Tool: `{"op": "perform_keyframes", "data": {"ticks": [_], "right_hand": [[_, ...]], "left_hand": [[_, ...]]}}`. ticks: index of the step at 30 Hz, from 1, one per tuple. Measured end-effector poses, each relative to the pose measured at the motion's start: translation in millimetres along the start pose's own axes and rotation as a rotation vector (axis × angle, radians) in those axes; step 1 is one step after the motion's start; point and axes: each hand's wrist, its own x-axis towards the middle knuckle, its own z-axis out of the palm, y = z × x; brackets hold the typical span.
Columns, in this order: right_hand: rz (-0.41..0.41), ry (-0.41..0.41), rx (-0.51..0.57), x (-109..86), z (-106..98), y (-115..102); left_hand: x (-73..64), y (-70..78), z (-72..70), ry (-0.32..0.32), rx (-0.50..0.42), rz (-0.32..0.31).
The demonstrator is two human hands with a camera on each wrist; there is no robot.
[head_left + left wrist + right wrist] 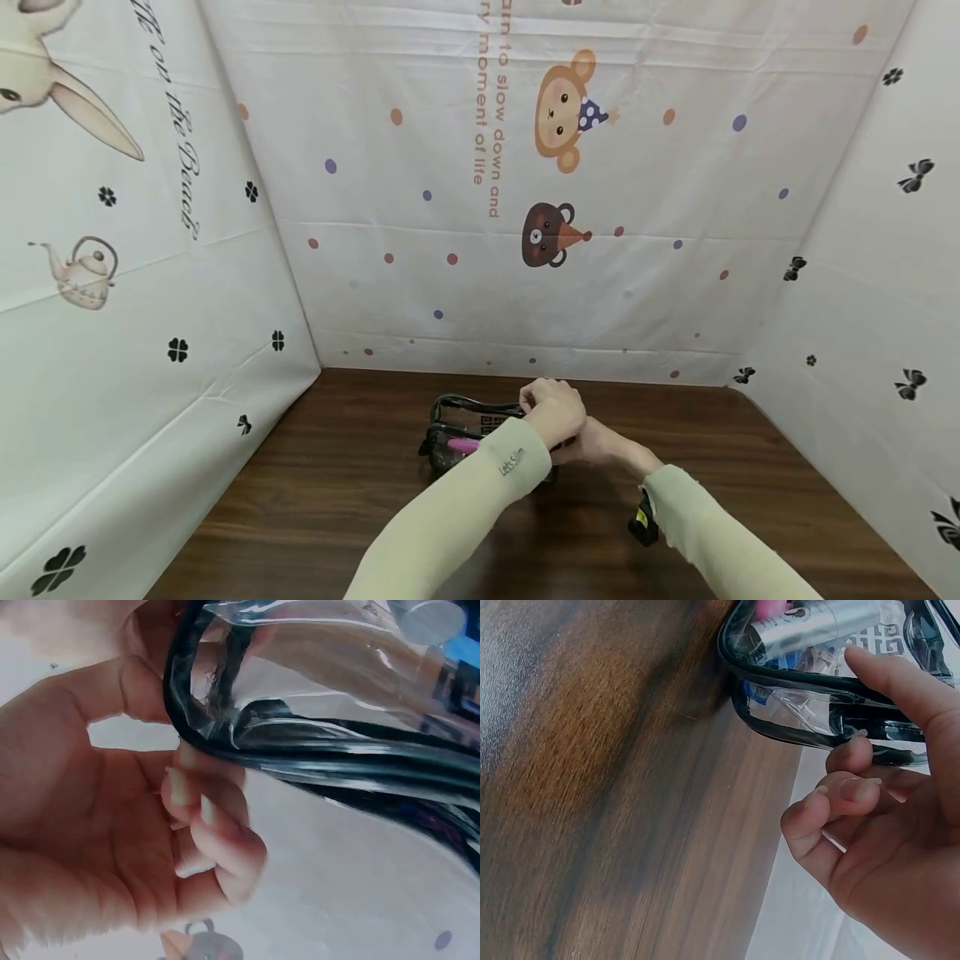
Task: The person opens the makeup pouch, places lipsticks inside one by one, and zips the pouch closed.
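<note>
A clear zip pouch with black piping (465, 421) lies on the table, a dark pattern printed on its side. Through its clear wall show a silver tube (810, 630), a pink item (462, 445) and something blue (761, 691). My left hand (555, 408) pinches the pouch's black edge at the right end; the left wrist view shows thumb and forefinger at that rounded corner, other fingers curled below. From the right, my right hand (596, 443) grips the same end, thumb on the clear wall and fingertips (847, 756) beneath the black edge. My left forearm hides part of the pouch.
The dark wood table (315, 500) is enclosed by white printed sheets at the back (480, 300), left (210, 433) and right (847, 400). A black and yellow device (642, 523) sits at the right wrist.
</note>
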Motion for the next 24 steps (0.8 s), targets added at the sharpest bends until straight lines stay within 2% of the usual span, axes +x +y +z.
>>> {"op": "perform_keyframes", "data": {"ticks": [2, 5, 8, 10, 14, 17, 24], "right_hand": [[0.036, -0.003, -0.026, -1.5, 0.0, -0.8], [0.087, -0.007, -0.048, -2.9, 0.1, -1.7], [0.121, -0.014, -0.027, -3.3, -0.8, -3.5], [0.140, -0.008, -0.012, -2.7, -2.2, -4.7], [0.159, 0.009, 0.011, -1.4, -5.7, -7.2], [0.164, 0.018, -0.003, -0.5, -6.5, -8.5], [0.176, 0.048, -0.044, 0.1, -4.9, -8.7]], "left_hand": [[-1.2, -8.9, 1.5, 0.018, -0.084, 0.066], [2.3, -25.1, 5.4, 0.032, -0.223, 0.202], [7.5, -42.4, 7.5, -0.007, -0.361, 0.332], [10.9, -52.2, 7.7, -0.040, -0.431, 0.380], [17.0, -64.5, 7.8, -0.107, -0.520, 0.418], [19.5, -69.2, 8.6, -0.113, -0.535, 0.418], [20.8, -78.0, 13.1, -0.102, -0.592, 0.332]]}}
